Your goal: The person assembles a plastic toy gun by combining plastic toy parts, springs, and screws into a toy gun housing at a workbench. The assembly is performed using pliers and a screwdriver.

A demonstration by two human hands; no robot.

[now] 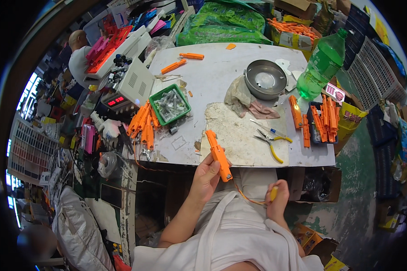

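In my left hand [206, 175] I hold a long orange plastic housing [219, 157], tilted, over the front edge of the table. Fingers and thumb wrap its lower half. My right hand [278, 200] is closed around a small yellow handle [273, 193] above my lap; the rest of that tool is hidden. A thin orange-brown cord [244, 196] runs between the housing's lower end and my right hand. On the table lie pliers [270, 147] with yellow grips and a thin screwdriver [267, 128] with a blue part.
Orange housings [144, 124] are heaped beside a green tray [154, 100] of small parts. More fill a dark bin [319, 141] at right, near a green bottle [320, 67]. A metal bowl [266, 95] sits beside a rag [239, 97]. A box with a red display [126, 86] stands left.
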